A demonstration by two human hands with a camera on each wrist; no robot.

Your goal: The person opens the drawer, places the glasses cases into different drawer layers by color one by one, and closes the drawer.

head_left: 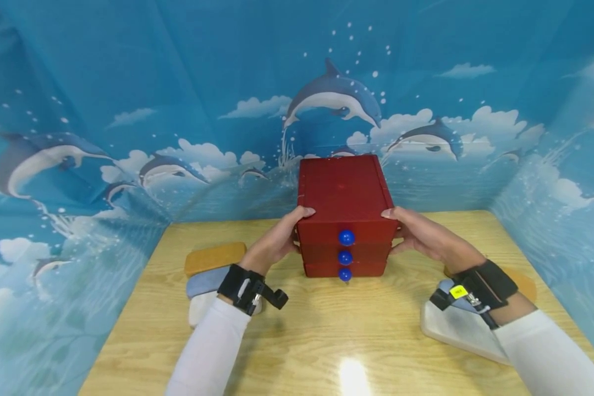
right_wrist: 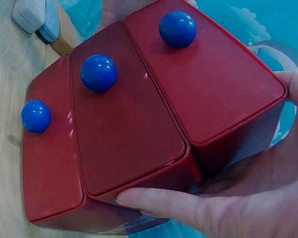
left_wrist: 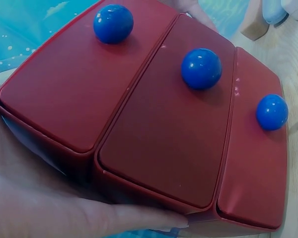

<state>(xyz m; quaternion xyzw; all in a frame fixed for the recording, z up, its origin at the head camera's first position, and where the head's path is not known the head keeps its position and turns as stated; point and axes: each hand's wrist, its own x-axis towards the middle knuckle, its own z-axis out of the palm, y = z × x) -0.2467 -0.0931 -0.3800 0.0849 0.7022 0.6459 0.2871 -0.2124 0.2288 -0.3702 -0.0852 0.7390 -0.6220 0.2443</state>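
Note:
A red three-drawer box (head_left: 344, 192) stands at the back middle of the wooden table (head_left: 326, 341), each drawer shut and carrying a blue ball knob (head_left: 346, 237). My left hand (head_left: 277, 242) grips its left side, thumb on the top front corner. My right hand (head_left: 425, 236) grips the right side the same way. In the left wrist view the drawer fronts (left_wrist: 164, 124) fill the frame, with my palm and a finger (left_wrist: 139, 218) under the side wall. From the right wrist, a finger (right_wrist: 188, 208) lies along the box (right_wrist: 129, 124) and my thumb wraps its corner.
Left of my left wrist lies a stack of flat pads: tan (head_left: 215, 257), blue-grey (head_left: 205, 280) and white (head_left: 198, 308). A white slab (head_left: 460, 330) and a tan pad (head_left: 522, 280) lie under my right wrist. A dolphin-print cloth (head_left: 128, 110) walls the table on three sides.

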